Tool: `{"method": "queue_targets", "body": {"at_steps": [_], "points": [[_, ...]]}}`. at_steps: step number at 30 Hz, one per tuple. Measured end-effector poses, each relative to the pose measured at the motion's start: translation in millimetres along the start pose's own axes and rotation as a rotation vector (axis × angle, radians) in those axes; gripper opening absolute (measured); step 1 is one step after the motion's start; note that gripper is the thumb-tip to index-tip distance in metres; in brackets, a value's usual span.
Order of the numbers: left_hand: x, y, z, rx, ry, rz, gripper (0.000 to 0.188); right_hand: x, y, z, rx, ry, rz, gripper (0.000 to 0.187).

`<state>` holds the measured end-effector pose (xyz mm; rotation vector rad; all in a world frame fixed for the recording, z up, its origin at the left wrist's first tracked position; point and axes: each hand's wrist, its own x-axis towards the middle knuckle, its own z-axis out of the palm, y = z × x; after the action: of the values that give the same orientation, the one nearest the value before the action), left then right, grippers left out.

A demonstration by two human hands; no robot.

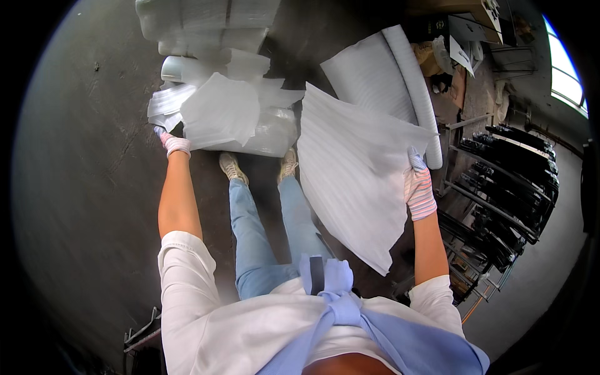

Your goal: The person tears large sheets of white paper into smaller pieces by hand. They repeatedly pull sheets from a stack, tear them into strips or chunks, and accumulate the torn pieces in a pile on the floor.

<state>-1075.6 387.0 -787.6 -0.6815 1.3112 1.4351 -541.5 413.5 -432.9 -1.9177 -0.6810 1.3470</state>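
Observation:
My right hand (419,187), in a striped glove, grips the right edge of a large white foam sheet (353,175) that hangs tilted in front of my legs. My left hand (172,142), also gloved, reaches down to a heap of white foam sheets (222,112) on the dark floor; its fingers are tucked under the heap's left side and mostly hidden. My feet stand just below that heap.
A thick roll of white foam (381,75) lies behind the held sheet. More stacked foam (206,22) sits at the top. A metal rack with dark parts (506,187) stands to the right. Cardboard boxes (456,37) are at top right. Dark floor (81,156) spreads left.

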Motion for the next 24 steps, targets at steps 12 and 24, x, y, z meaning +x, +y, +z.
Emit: {"method": "queue_targets", "body": {"at_steps": [12,24], "points": [[-438,26,247,1.786,-1.153,1.405,0.037,2,-109,35,-1.037,-0.471,-1.267,0.036],[-509,123,287,2.065,-0.842,1.74,0.052,-77,-284,67,-0.901,-0.844,-0.522,0.019]]}}
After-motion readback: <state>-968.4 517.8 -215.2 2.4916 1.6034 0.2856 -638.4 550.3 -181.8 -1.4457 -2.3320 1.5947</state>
